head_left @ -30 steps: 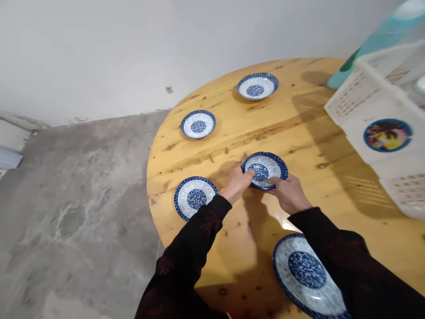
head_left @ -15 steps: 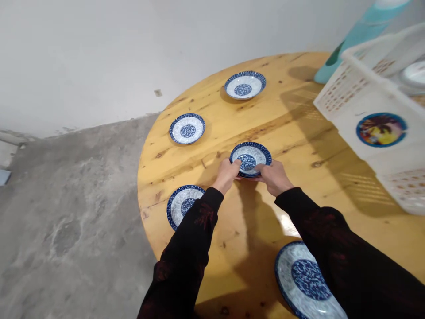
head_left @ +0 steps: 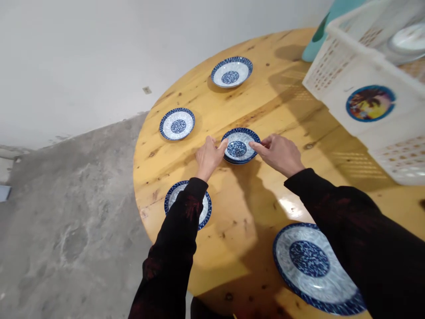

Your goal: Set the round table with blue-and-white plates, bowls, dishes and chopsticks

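— Where's the small stack of blue-and-white dishes?
— Mid wooden surface, twelve o'clock from me. Left grip at its nine o'clock, right grip at three, both open.
— Handling?
— Slippery, fragile glaze, I'd judge. Pinch the rim.

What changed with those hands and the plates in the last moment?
Both hands have let go of the stack of blue-and-white plates, the left hand and right hand spreading outward to either side of it. The other plates and the white plastic basket stayed put.
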`<state>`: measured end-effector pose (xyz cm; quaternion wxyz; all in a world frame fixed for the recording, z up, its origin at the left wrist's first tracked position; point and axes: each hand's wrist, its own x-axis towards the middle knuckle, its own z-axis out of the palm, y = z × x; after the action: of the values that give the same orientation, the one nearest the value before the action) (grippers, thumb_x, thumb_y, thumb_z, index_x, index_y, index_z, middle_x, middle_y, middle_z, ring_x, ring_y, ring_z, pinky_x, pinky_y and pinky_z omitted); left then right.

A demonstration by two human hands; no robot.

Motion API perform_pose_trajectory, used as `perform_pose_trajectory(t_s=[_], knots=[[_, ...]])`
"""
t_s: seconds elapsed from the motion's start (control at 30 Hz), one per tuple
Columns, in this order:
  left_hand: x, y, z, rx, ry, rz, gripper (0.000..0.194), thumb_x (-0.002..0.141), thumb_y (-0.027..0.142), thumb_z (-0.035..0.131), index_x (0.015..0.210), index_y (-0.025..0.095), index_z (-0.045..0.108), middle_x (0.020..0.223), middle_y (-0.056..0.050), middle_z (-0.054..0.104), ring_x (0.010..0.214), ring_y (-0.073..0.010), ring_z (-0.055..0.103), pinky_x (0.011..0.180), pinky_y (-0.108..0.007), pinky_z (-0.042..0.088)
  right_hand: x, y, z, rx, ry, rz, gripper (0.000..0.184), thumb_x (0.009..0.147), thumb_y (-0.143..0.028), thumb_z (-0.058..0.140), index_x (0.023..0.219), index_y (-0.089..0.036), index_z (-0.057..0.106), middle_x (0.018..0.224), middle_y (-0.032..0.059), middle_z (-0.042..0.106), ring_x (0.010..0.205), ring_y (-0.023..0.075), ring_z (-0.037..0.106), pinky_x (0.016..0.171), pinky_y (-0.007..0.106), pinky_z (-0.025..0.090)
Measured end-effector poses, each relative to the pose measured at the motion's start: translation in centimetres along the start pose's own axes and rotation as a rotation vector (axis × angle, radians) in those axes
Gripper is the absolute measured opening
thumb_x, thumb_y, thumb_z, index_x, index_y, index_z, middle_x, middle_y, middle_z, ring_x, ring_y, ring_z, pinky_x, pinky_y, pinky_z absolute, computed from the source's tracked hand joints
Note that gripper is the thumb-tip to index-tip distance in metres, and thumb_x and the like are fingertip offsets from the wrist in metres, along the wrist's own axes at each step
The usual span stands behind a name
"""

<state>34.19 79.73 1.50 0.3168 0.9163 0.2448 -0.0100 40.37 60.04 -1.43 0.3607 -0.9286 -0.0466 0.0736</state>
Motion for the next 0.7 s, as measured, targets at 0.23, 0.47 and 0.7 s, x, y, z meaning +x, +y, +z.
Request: perform_pose_trajectory(t_s=[0.23,0.47,0.7], knots=[[0.0,2.4,-0.8,0.289,-0.081,0.077,0.019,0.102,0.027,0.052,0.119,0.021,0.058,0.108,-0.01,0.074,0.107,-0.0285,0.069,0.092,-0.038,0.048,0.0,-1.8,-0.7,-0.059,0.001,0.006,0.012,0.083,-0.028,0.067,0.076,-0.022,0.059,0.088,0.011,0.073,0.104,0.034,0.068,0.094,0.046,0.049],[-1.6,4.5,-2.5,0.275,0.056,0.223,0.017,0.099,0.014,0.05,0.113,0.021,0.056,0.103,-0.005,0.071,0.104,-0.0234,0.067,0.094,-0.036,0.047,-1.7,-5.0,-4.1,-0.131,0.091,0.01,0.012,0.088,-0.012,0.056,0.092,-0.016,0.066,0.09,0.0062,0.075,0.089,0.0199,0.066,0.086,0.033,0.049],[-9.2,9.5,-6.3,0.106,0.141,0.467,0.018,0.096,0.017,0.048,0.113,0.022,0.054,0.07,0.004,0.055,0.076,-0.0189,0.065,0.081,-0.032,0.048,-7.9,-5.3,-11.5,0.042,0.207,-0.084,0.018,0.085,-0.007,0.056,0.098,-0.019,0.061,0.06,-0.0067,0.052,0.062,0.0139,0.062,0.062,0.025,0.042]])
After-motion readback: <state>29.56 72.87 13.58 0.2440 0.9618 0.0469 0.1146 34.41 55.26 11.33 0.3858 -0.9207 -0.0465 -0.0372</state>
